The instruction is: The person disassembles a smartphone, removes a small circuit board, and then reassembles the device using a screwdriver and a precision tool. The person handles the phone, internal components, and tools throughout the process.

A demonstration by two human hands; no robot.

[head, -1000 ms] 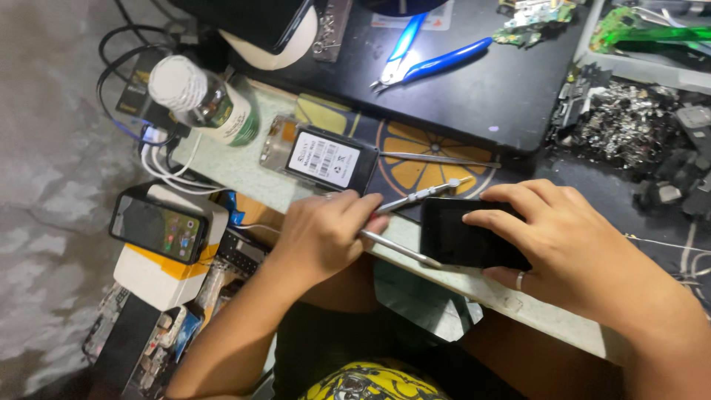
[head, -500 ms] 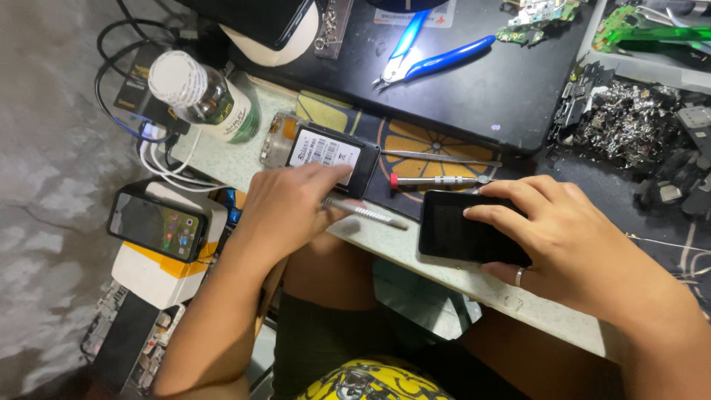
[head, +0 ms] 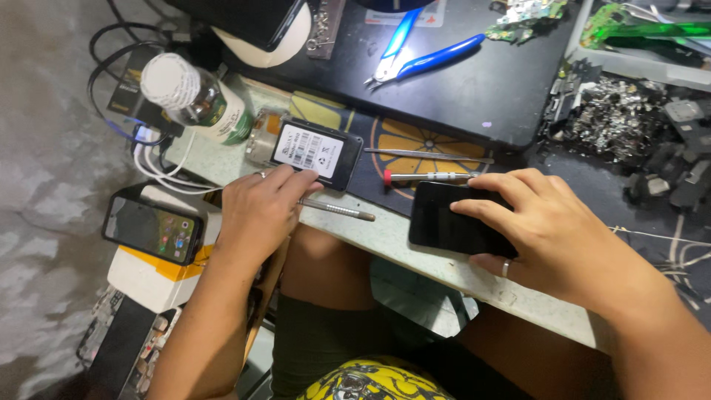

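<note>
My right hand (head: 548, 237) grips a dark phone (head: 444, 218), its screen black, flat on the pale table edge (head: 400, 244); fingers curl over its top and right side. My left hand (head: 259, 211) rests palm down on the table to the left. Its fingers lie over one end of a thin metal tool (head: 341, 212) and its fingertips touch the near edge of a small black box with a white label (head: 318, 152). The fingers are spread and not closed around the tool.
A red-tipped screwdriver (head: 426, 176) and tweezers (head: 429, 154) lie above the phone. Blue pliers (head: 422, 59) sit on a black mat (head: 474, 96). A white-capped bottle (head: 192, 100), cables, a lit phone (head: 152, 230) on a white-yellow box, and a heap of metal parts (head: 615, 126) surround the work spot.
My left hand held the thin tool like a pen beside the phone, then moved left and laid it on the table. The right hand kept hold of the phone.
</note>
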